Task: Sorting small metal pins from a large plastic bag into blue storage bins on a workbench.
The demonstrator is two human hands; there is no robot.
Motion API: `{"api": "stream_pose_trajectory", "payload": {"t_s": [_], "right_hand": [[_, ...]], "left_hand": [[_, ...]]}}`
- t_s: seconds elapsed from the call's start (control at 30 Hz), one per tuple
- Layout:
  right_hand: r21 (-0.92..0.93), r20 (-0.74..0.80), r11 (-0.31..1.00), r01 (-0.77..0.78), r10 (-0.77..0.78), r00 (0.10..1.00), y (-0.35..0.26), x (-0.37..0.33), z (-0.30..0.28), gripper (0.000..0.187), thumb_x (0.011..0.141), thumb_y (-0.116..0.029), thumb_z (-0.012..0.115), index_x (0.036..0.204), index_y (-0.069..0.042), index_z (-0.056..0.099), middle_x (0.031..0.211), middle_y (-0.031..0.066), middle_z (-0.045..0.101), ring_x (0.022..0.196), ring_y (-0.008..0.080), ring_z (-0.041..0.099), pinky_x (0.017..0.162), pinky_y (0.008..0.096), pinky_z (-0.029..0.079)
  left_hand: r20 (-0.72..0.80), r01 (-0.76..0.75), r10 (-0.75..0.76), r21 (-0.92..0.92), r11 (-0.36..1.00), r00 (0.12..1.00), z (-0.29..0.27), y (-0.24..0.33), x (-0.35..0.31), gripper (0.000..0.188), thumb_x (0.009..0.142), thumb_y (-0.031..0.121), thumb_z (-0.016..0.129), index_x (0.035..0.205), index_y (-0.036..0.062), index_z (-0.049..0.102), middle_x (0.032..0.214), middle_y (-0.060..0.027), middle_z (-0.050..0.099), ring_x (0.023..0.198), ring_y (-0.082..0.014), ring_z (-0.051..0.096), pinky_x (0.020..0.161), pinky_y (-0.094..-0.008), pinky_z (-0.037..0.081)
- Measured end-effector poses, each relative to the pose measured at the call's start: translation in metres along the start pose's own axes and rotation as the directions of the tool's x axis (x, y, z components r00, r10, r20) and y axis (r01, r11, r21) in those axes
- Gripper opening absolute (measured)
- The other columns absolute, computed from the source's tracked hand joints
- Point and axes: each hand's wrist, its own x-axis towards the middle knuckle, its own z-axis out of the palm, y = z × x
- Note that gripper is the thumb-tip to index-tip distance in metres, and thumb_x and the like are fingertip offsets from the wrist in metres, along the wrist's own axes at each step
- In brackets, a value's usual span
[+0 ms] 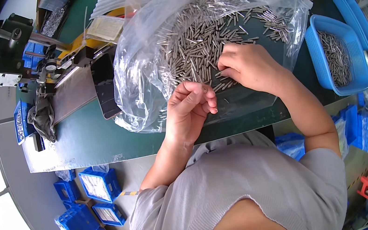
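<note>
Right grip (245,66), fingers bunched, right down at the metal pins (197,42), and I can't tell whether it has one! Left grip (188,107) beside it, half curled, contents unclear too. Beyond both, pins heap within a clear bag (138,76); rightward, a blue basket (356,55) holds similar pins.

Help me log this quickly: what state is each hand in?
Left hand: fingers curled; whether it holds anything cannot be told.
Right hand: fingers bent down at slim grey metal pins; any hold cannot be told.
</note>
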Motion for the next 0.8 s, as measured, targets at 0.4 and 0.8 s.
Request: {"api": "stream_pose_trajectory", "payload": {"t_s": [0.4,0.8], "right_hand": [[-0.143,0.021,0.988,0.063,-0.061,0.998,-0.009,0.003,0.015,0.014,0.075,-0.012,0.064,0.079,-0.004,0.052,0.076,0.0091,0.054,0.065,0.0284,0.06,0.055,0.038,0.048],[-0.182,0.06,0.981,0.066,-0.056,0.997,-0.014,0.007,0.016,0.013,0.071,-0.008,0.06,0.077,0.0,0.05,0.071,0.013,0.057,0.066,0.0309,0.061,0.057,0.0398,0.05]], "left_hand": [[-0.013,0.013,-0.013,-0.002,1.0,1.0,0.002,-0.001,0.0,0.007,0.09,0.011,0.054,0.091,0.0038,0.055,0.087,-0.0145,0.061,0.072,-0.0212,0.061,0.063,-0.0318,0.051],[0.008,0.011,-0.011,0.029,1.0,1.0,0.001,-0.001,0.001,0.008,0.091,0.011,0.053,0.09,0.0025,0.055,0.088,-0.0148,0.061,0.073,-0.021,0.061,0.063,-0.0316,0.052]]}}
